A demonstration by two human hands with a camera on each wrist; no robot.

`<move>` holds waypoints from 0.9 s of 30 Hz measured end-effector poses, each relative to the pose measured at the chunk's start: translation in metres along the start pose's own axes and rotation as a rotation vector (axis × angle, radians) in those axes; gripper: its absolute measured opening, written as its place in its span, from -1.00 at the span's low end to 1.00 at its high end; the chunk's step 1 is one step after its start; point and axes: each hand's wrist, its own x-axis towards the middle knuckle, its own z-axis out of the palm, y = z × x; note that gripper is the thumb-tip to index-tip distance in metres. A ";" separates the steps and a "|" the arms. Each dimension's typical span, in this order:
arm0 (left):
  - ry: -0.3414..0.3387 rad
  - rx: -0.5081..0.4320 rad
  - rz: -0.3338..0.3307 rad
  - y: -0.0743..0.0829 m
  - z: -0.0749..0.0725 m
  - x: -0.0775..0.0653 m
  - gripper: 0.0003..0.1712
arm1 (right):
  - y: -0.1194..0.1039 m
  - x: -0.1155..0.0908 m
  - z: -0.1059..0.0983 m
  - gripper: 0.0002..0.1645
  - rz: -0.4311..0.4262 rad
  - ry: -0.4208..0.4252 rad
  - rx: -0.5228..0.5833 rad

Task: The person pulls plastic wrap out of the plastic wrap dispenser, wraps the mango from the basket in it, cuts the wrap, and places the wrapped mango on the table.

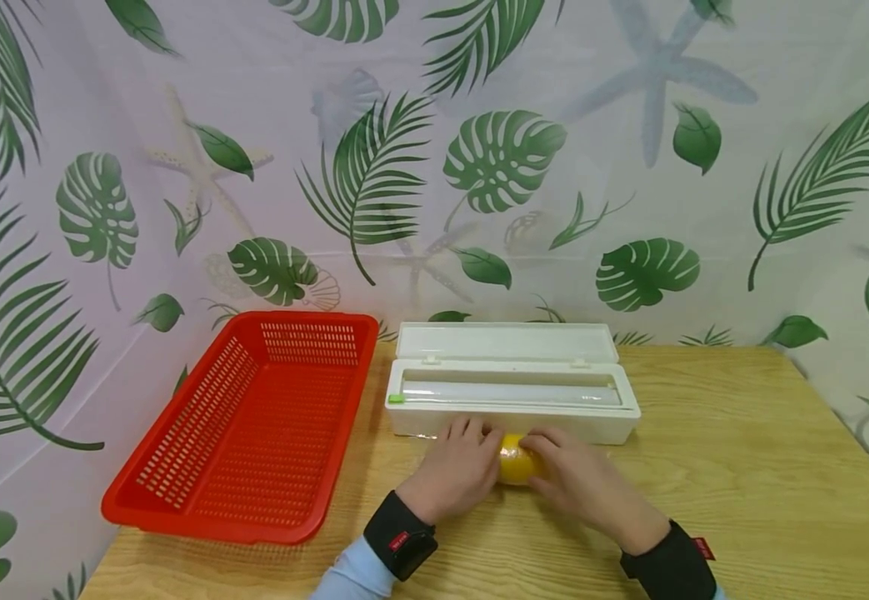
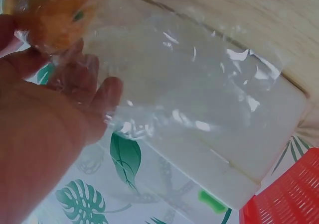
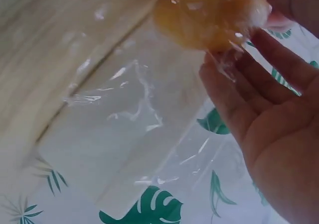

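Note:
Between my two hands is an orange (image 1: 518, 461) with clear cling film around it, in front of the white wrap box. My left hand (image 1: 458, 468) holds its left side, with the film spreading loosely past the fingers. On the other side my right hand (image 1: 590, 487) grips the fruit with thumb and fingers. A small green stem spot shows on the orange (image 2: 60, 20) in the left wrist view. Loose, creased cling film (image 2: 184, 79) stretches out from it there, and film (image 3: 134, 94) also hangs out on the right wrist side.
Just behind the hands stands the white cling film box (image 1: 512, 425), lid (image 1: 505, 342) raised, a roll (image 1: 509, 393) inside and a green slider (image 1: 397, 399) at its left end. A red plastic basket (image 1: 302, 521) sits to the left on the wooden table (image 1: 741, 467).

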 end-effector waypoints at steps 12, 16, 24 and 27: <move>0.007 0.022 -0.029 -0.003 0.011 0.003 -0.27 | 0.011 0.002 0.026 -0.22 0.082 -0.009 -0.066; -0.006 0.042 -0.012 -0.004 0.011 0.001 -0.26 | 0.012 0.001 0.025 -0.24 0.095 -0.039 -0.041; -0.085 -0.006 0.036 -0.009 0.003 -0.004 -0.32 | 0.011 -0.002 0.014 -0.27 0.093 -0.120 0.038; -0.147 -0.052 0.037 -0.010 -0.001 -0.005 -0.33 | 0.010 -0.002 0.011 -0.30 0.086 -0.145 0.048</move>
